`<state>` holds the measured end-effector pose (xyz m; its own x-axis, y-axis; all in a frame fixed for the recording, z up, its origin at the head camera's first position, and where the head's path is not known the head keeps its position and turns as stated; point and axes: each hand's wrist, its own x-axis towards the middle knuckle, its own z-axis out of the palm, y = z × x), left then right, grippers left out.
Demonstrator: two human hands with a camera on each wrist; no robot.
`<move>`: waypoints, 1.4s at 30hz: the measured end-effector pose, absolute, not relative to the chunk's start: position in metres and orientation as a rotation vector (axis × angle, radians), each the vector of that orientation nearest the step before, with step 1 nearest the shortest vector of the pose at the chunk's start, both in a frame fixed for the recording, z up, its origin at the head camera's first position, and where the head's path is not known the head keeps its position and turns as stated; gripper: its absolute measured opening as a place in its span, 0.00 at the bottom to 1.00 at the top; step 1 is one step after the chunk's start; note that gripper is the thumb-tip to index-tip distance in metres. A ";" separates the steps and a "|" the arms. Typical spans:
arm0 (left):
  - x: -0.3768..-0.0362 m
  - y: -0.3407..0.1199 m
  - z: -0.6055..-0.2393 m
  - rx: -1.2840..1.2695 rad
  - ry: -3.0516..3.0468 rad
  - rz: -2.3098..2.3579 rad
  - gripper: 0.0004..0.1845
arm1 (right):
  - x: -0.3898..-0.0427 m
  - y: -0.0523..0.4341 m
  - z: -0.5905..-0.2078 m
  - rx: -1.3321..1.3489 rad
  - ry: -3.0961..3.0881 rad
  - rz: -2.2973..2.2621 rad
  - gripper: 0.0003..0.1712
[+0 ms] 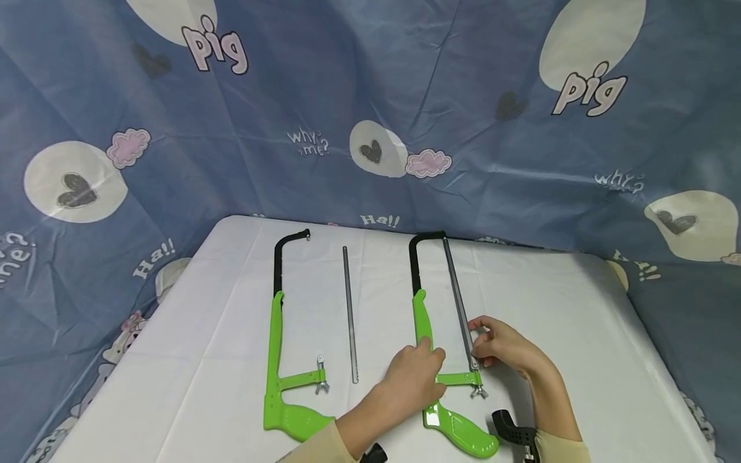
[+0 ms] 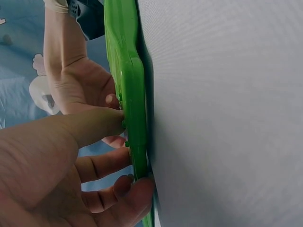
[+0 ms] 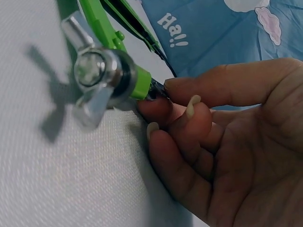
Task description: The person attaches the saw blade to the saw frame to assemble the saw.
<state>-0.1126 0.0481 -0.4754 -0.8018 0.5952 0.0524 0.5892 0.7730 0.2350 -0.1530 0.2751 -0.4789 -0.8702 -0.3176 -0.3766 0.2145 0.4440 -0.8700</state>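
Observation:
On the right lies a hacksaw with a green frame (image 1: pixel 421 315) and a black front arm. Its grey blade (image 1: pixel 456 283) runs from the black arm's tip to a wing nut (image 3: pixel 91 68) beside the green crossbar. My left hand (image 1: pixel 413 376) grips the frame near the crossbar; in the left wrist view its thumb and fingers are on the green edge (image 2: pixel 132 90). My right hand (image 1: pixel 509 347) pinches the blade close to its wing-nut end, where the fingers partly hide the blade in the right wrist view.
To the left lies a second green hacksaw (image 1: pixel 273 360) with no blade between its ends. A loose blade (image 1: pixel 350 315) lies between the two saws. A white cloth (image 1: pixel 202 360) covers the table, and a printed blue curtain (image 1: pixel 324 77) hangs behind.

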 end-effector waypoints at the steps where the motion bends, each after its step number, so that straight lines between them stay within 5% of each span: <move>1: -0.113 0.048 -0.475 0.979 2.936 0.371 0.20 | -0.153 0.276 -0.479 -0.088 2.205 -1.427 0.33; 16: -0.115 0.050 -0.473 0.978 2.952 0.345 0.20 | -0.151 0.278 -0.472 -0.128 2.217 -1.403 0.36; 27: -0.109 0.048 -0.473 0.964 2.930 0.401 0.19 | -0.139 0.265 -0.469 0.060 2.431 -1.183 0.12; 42: -0.104 0.047 -0.480 1.005 2.980 0.351 0.18 | -0.126 0.280 -0.455 -0.204 2.357 -1.105 0.15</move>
<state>-0.1044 0.0465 -0.4800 -0.7980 0.5956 0.0921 0.6007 0.7737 0.2012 -0.1256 0.2801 -0.4546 -0.8512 -0.3453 -0.3952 0.0828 0.6553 -0.7508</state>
